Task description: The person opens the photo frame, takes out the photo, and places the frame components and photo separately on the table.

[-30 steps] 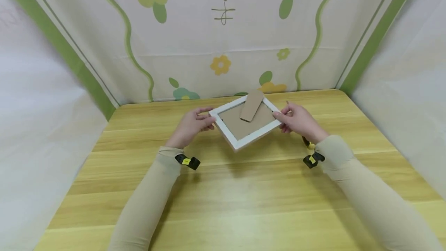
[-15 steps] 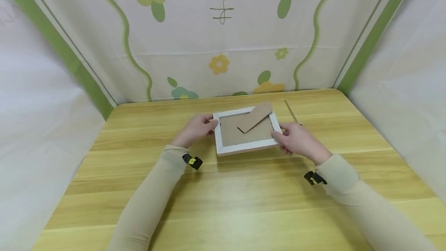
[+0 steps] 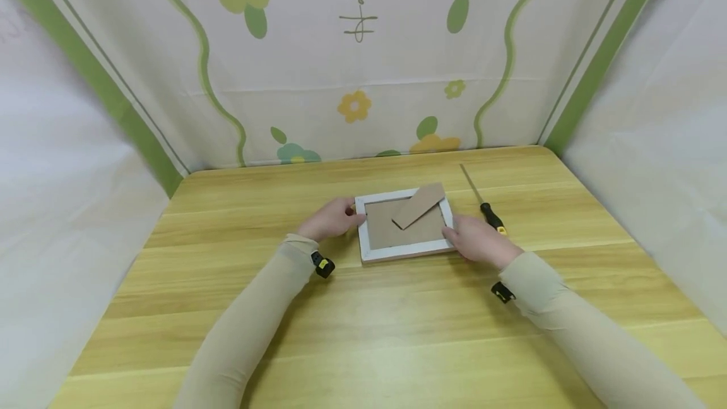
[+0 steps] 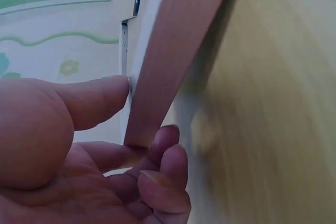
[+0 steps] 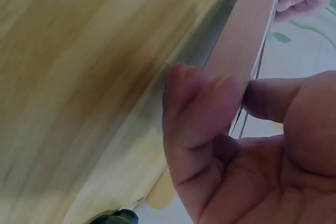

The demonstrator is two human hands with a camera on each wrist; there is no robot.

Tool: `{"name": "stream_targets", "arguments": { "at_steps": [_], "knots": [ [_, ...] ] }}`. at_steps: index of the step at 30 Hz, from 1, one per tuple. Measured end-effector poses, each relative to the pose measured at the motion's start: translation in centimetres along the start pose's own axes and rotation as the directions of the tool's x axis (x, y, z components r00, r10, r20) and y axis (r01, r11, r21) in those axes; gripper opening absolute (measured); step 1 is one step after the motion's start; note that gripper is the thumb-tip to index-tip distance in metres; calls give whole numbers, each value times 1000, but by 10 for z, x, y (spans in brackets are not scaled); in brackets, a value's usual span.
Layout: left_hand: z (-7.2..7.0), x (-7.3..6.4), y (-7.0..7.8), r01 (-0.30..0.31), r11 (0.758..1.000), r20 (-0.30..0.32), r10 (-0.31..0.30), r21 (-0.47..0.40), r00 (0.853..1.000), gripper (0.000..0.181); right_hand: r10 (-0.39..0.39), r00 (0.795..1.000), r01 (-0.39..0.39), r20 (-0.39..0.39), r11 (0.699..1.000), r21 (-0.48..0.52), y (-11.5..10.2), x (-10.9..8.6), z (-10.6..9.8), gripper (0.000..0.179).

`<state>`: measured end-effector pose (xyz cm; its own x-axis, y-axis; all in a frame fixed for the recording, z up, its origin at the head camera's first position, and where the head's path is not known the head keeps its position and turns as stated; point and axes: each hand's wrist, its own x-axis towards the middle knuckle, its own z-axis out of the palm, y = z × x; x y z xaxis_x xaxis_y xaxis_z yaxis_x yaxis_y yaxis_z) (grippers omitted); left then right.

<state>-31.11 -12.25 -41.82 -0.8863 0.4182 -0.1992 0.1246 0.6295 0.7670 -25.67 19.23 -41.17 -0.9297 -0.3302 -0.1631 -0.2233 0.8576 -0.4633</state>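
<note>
A white-edged picture frame (image 3: 406,249) lies back side up, low over the middle of the table, its brown backing board (image 3: 380,226) showing. Its stand flap (image 3: 423,204) is swung at a slant and reaches past the far right corner. My left hand (image 3: 332,219) pinches the frame's left edge, thumb on top and fingers beneath, as the left wrist view also shows. On the opposite side my right hand (image 3: 479,240) grips the right edge, thumb over the rim and curled fingers (image 5: 202,114) under it.
A screwdriver (image 3: 491,216) with a black and yellow handle lies on the wooden table (image 3: 397,333) just beyond my right hand, its long shaft pointing to the back. A flower-printed cloth (image 3: 307,68) hangs behind the table.
Both hands have turned the frame from a diamond slant to nearly square and lowered it toward the table. The stand flap has swung to the right. The screwdriver has come into view beside the right hand.
</note>
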Motion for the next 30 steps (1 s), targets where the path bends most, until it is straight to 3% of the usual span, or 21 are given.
{"name": "stream_targets", "arguments": {
  "at_steps": [4, 10, 21, 27, 30],
  "knots": [
    [2, 3, -1, -4, 997, 17, 3, 79, 1000, 26, -16, 1000, 16, -6, 997, -79, -1, 6, 2, 50],
    [1, 6, 2, -15, 980, 59, 4, 197, 998, 24, -29, 999, 34, 30, 981, -193, -2, 15, 4, 39],
    [0, 6, -3, -40, 984, 55, 31, 175, 998, 21, -39, 998, 50, 52, 972, -228, -2, 17, 2, 42],
    [3, -3, -1, -27, 995, 49, 23, 96, 999, 27, -37, 997, 49, 62, 980, -192, 1, 16, 1, 43],
    [4, -10, 3, -47, 993, 49, 42, 109, 998, 32, -8, 996, 22, 94, 988, -156, 6, 15, -3, 42]
  ]
}}
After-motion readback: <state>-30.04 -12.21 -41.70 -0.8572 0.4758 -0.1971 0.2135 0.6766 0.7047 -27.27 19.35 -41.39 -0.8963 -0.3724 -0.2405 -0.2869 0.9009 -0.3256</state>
